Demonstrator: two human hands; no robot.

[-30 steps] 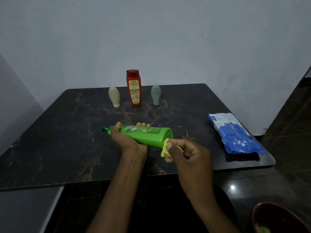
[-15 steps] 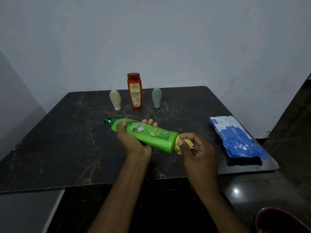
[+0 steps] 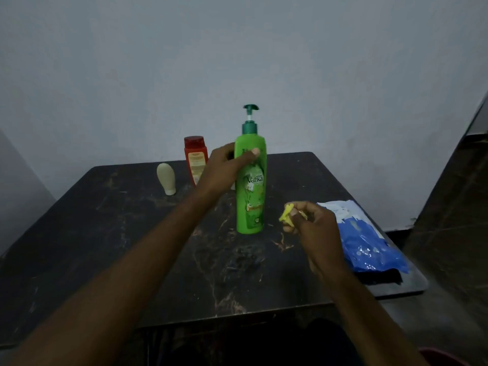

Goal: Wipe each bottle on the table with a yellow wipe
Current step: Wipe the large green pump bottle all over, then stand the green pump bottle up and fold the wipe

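Observation:
A tall green pump bottle (image 3: 250, 196) stands upright near the middle of the dark marble table (image 3: 105, 233). My left hand (image 3: 224, 167) grips its upper body, thumb across the front. To the bottle's right, apart from it, my right hand (image 3: 314, 228) pinches a crumpled yellow wipe (image 3: 286, 216). At the back stand a red bottle (image 3: 196, 159) and a small cream bottle (image 3: 167, 178). The grey-green bottle seen earlier is hidden behind my left hand and the green bottle.
A blue and white wipe packet (image 3: 364, 239) lies at the table's right edge, just beyond my right hand. A pale wall rises behind the table. A dark red bowl rim (image 3: 443, 356) shows at the bottom right, below the table.
The green bottle went from lying sideways in my left hand to standing upright on the table. My right hand with the wipe has come off the bottle's base and moved right.

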